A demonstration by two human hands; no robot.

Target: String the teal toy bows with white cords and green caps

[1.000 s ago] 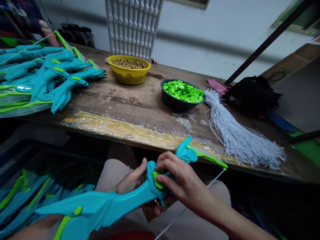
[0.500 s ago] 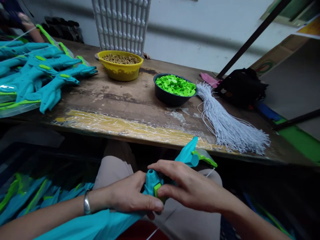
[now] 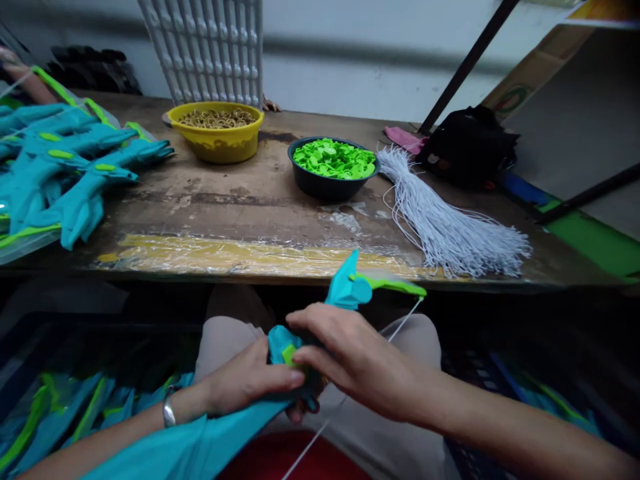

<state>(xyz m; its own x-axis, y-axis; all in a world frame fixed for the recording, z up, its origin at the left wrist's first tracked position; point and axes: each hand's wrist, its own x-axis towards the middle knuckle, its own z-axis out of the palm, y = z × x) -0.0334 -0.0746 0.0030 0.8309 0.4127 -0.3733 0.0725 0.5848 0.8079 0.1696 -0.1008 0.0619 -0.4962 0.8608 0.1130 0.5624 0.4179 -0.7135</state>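
A teal plastic toy bow [image 3: 345,285] lies across my lap, with a lime-green limb [image 3: 395,285] at its far end and a white string [image 3: 320,433] running from that limb down toward me. My left hand [image 3: 245,377], with a silver bracelet at the wrist, is closed round the toy's middle, thumb on top. My right hand [image 3: 350,357] grips the same part from the other side; its thumb touches a small lime-green piece [image 3: 289,354] on the toy. The fingers underneath are mostly hidden.
On the worktable [image 3: 225,213] stand a yellow bowl [image 3: 225,150] of brass-coloured rings and a dark bowl [image 3: 325,188] of green pieces. A white string bundle [image 3: 450,233] lies right; teal toys [image 3: 60,160] pile left. A co-worker's hand [image 3: 271,105] shows behind the grey slatted panel [image 3: 210,53].
The view has shifted a little. My hands and the toy bow have moved slightly left; the toy's near tip has tilted, so its round hole no longer shows. Both hands keep their grip.
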